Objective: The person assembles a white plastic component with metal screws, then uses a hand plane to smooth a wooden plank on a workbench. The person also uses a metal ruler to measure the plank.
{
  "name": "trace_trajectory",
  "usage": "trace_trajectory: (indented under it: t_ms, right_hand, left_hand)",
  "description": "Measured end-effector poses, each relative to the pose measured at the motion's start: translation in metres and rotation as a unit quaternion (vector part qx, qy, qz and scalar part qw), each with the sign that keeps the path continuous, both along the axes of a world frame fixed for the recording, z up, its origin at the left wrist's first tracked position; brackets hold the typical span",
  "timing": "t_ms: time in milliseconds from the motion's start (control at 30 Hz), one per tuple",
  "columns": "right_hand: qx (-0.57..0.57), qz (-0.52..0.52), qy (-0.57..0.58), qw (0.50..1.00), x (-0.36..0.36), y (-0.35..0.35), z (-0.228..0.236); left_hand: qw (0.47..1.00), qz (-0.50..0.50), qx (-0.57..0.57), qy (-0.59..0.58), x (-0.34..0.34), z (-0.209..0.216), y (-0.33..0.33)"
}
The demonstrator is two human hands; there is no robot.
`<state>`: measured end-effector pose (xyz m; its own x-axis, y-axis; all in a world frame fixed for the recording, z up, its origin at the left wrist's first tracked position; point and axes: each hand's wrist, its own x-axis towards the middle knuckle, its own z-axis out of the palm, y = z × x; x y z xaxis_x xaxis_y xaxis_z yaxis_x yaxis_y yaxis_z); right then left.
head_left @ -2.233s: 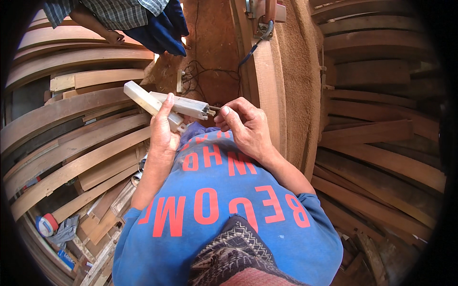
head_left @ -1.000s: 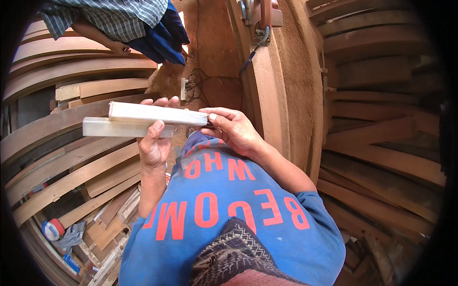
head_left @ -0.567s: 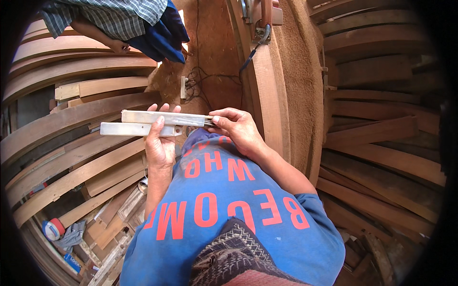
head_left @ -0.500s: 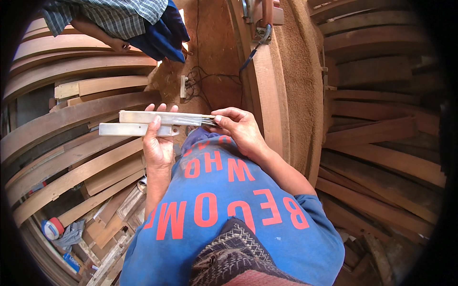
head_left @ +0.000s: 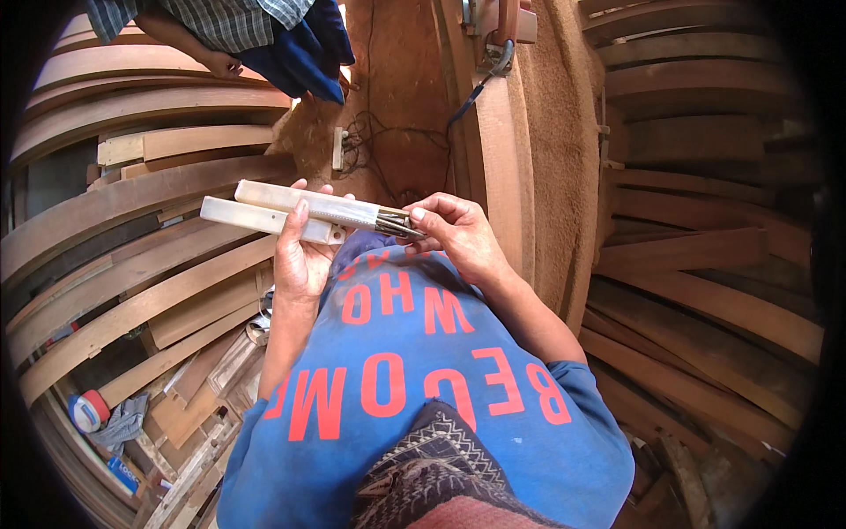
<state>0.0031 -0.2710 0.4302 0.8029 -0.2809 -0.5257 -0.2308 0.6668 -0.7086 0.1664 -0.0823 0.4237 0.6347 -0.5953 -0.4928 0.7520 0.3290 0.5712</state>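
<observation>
My left hand (head_left: 304,262) is closed around two long, narrow, pale plastic pieces. The upper one is an open-ended case (head_left: 300,197). Below it lies a similar piece (head_left: 256,216), apparently its cover, with a small hole near its right end. Several thin, dark metal rods (head_left: 395,223) stick out of the case's right end; I cannot tell their exact kind. My right hand (head_left: 463,236) pinches the tips of these rods between thumb and fingers. Both hands are held in front of my blue shirt.
Curved timber pieces (head_left: 132,115) are stacked at left, and more boards (head_left: 705,247) at right. Ahead stands a long wooden beam (head_left: 502,150) with a power tool (head_left: 500,26) on it, beside sawdust (head_left: 564,132). A power strip (head_left: 338,148) and cables lie on the floor. Another person (head_left: 256,35) stands far left.
The case and cover have tilted, their right ends now lower, and shifted slightly right. More of the metal rods shows outside the case. My right hand has moved a little right with their tips.
</observation>
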Motion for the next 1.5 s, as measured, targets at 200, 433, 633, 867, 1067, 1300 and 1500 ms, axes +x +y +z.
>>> trace_trajectory:
  t_ms: [200,433,633,867,1067,1300,1500]
  right_hand:
    - [-0.046,0.087,0.024,0.995,-0.002,-0.011,0.002]
    - [-0.242,0.161,0.021,0.957,0.000,-0.025,0.011]
    - [-0.269,0.193,0.047,0.943,0.004,-0.029,0.015]
    - [-0.270,0.185,0.049,0.944,0.006,-0.033,0.010]
    - [-0.273,0.189,0.045,0.942,0.006,-0.035,0.014]
    - [-0.277,0.196,0.011,0.941,0.003,-0.030,0.010]
    - [-0.209,0.172,-0.011,0.963,0.006,-0.030,-0.009]
  left_hand:
    - [1.000,-0.008,0.014,-0.011,0.003,-0.005,-0.006]
    - [0.998,0.000,0.065,-0.026,0.001,-0.004,-0.015]
    - [0.997,0.003,0.075,-0.023,0.001,0.001,-0.019]
    - [0.993,0.021,0.111,-0.033,0.002,-0.003,-0.033]
    - [0.989,0.015,0.134,-0.058,0.005,-0.012,-0.034]
    - [0.978,0.026,0.186,-0.088,0.004,-0.014,-0.038]
    - [0.961,0.046,0.200,-0.188,-0.002,0.001,-0.052]
